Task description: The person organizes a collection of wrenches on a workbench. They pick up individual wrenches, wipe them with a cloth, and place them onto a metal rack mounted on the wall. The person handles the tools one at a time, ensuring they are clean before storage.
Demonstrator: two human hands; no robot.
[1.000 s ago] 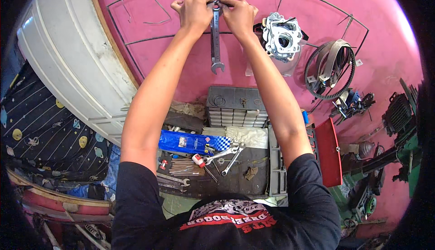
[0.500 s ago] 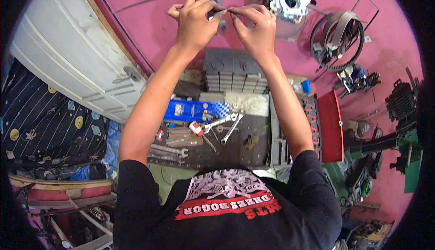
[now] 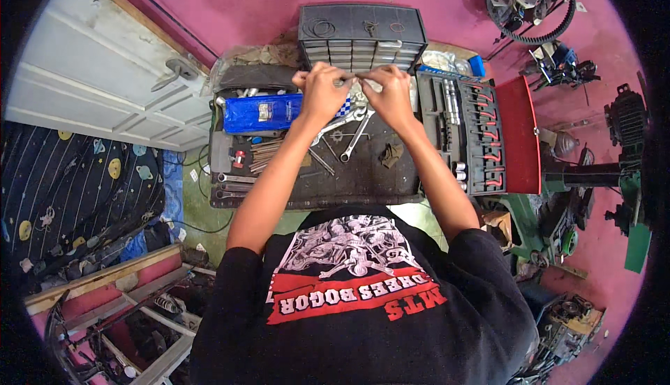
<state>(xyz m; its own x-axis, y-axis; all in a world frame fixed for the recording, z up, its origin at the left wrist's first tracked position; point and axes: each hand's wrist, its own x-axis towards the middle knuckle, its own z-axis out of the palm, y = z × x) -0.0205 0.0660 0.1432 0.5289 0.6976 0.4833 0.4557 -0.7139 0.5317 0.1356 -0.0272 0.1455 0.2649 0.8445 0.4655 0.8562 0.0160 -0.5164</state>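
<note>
Both my hands are raised over the back of the workbench (image 3: pixel 279 188), fingertips meeting in front of the drawer cabinet (image 3: pixel 362 26). My left hand (image 3: pixel 322 97) is closed in a pinch, thumb against fingers. Facing it, my right hand (image 3: pixel 391 103) pinches the same way. Whatever sits between the fingertips is too small to make out. Below them lie combination wrenches (image 3: pixel 357 138) and a crumpled dark rag (image 3: pixel 391 154). A blue plastic packet (image 3: pixel 262 113) is partly covered by my left hand and wrist.
An open red tool case (image 3: pixel 525 137) with red-handled hex keys and sockets stands at the bench's right. More wrenches (image 3: pixel 236 184) and thin rods (image 3: pixel 271 153) lie at left. A white door (image 3: pixel 91 85) borders the left. A black ring-shaped belt (image 3: pixel 488 1) hangs on the pink wall.
My hands have come down from in front of the wall to just before the drawer cabinet, still pinching fingertip to fingertip. The view has tilted downward, showing more of the bench.
</note>
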